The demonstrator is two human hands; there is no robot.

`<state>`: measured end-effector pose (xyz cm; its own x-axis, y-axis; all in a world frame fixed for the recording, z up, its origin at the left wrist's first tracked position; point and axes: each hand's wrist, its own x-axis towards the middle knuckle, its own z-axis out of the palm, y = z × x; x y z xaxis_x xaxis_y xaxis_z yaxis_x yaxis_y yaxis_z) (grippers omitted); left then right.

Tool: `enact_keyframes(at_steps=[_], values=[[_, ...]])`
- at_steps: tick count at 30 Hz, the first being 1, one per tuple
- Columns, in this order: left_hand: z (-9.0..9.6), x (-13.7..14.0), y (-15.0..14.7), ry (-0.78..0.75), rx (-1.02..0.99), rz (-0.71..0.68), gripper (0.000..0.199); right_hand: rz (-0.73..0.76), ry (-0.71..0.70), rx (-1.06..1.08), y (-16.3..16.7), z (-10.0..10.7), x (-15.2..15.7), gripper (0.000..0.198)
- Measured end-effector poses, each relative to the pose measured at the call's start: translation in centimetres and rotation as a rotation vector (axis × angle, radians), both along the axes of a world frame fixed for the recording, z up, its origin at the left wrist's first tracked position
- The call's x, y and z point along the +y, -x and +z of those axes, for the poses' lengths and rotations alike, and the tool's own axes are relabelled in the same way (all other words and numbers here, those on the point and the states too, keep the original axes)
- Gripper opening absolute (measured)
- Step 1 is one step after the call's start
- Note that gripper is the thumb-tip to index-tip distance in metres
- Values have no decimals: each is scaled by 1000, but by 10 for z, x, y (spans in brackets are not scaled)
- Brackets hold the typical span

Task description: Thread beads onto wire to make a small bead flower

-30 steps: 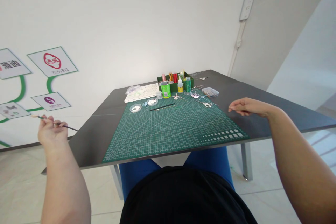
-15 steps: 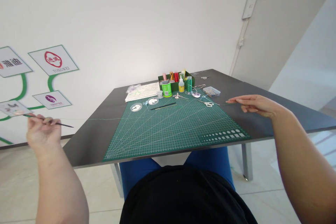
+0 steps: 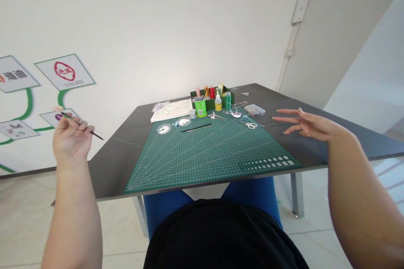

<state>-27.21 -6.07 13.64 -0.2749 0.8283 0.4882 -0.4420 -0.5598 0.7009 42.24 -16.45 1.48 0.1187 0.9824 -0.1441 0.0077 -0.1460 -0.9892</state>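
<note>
My left hand [image 3: 72, 138] is raised off the table's left side, its fingers closed around a thin dark stick [image 3: 98, 136]. The stick's pointed end aims right and down; a small pale pink piece [image 3: 57, 109] shows by its upper end. A fine green thread [image 3: 126, 141] trails from near that hand over the tabletop and fades out of sight above the cutting mat [image 3: 202, 155]. Over the right part of the table, my right hand [image 3: 311, 126] has its fingers spread, with nothing visible in them. White-handled scissors [image 3: 251, 125] lie to its left on the mat.
Behind the mat stand a green can [image 3: 200, 107], a glue bottle [image 3: 218, 103], a green thread spool [image 3: 227, 101] and a box [image 3: 193, 94] of spools. Two round dishes [image 3: 163, 128], dark rods [image 3: 196, 127] and a clear case [image 3: 255, 110] lie around. The wall rises behind.
My left hand has moved right and up with the stick. My right hand's fingers have gone from pinched together to spread. The thread now hangs slack near the left edge.
</note>
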Motion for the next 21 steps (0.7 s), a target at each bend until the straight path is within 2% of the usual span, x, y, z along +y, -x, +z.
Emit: enact_keyframes(at_steps=[4,7,12,16,21], values=[[-1,4,-17,34,37,-32,19,-115,-29,-69,-2,-2,3,43],[-1,6,-27,33,58,-64,17,-120,-53,-95,-5,1,4,45],[2,6,-40,6,83,-108,14,-189,-119,-212,-5,8,8,29],[8,4,-50,-18,73,-158,15,-182,-75,-484,7,8,31,28],[15,-3,-62,-68,85,-189,16,-30,-87,-1071,44,-4,81,25]])
